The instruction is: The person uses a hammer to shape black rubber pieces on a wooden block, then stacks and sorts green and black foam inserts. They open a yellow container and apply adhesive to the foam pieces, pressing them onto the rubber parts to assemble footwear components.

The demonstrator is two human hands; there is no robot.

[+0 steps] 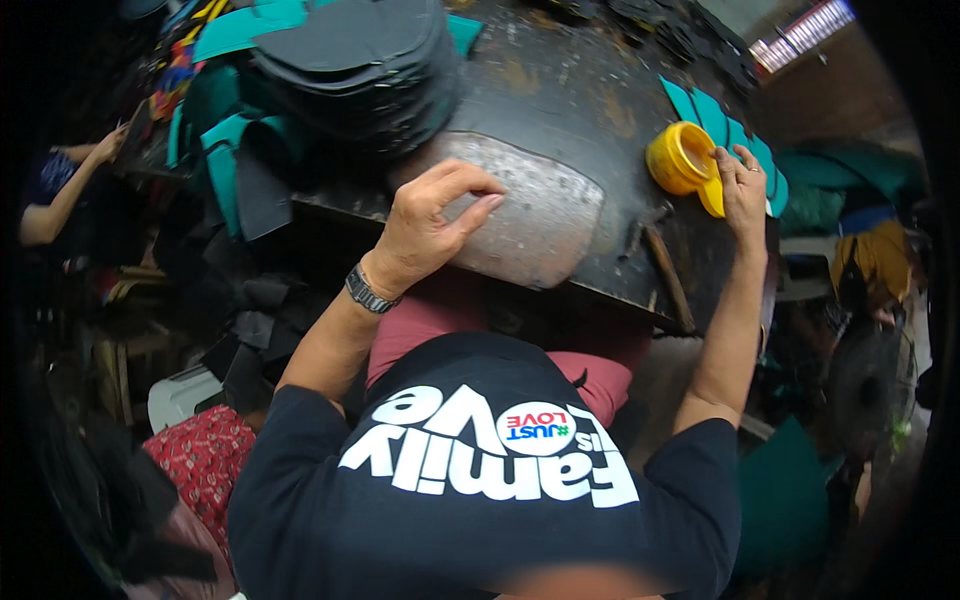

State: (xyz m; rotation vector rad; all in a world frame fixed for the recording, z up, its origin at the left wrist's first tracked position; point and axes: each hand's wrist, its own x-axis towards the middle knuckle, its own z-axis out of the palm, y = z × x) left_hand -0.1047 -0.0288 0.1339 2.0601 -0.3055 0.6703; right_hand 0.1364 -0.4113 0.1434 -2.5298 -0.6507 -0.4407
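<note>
My left hand (432,218), a watch on its wrist, hovers over a worn, rounded metal plate (540,215) on the dark table. Its thumb and forefinger are drawn together, with nothing visible between them. At the right, my right hand (743,195) is at the rim of a yellow pot (676,162), fingers pinched together; what they grip is hidden. Pale brownish stuff shows inside the pot, and a yellow flap hangs beside it. A hammer (665,270) lies at the table's front edge, between the plate and my right forearm.
A tall stack of black rounded sheets (350,60) stands at the back left, with green pieces (235,140) beside it. More green pieces (735,125) fan out behind the yellow pot. Black scraps (660,25) lie at the far edge. Another person's arm (75,185) shows far left.
</note>
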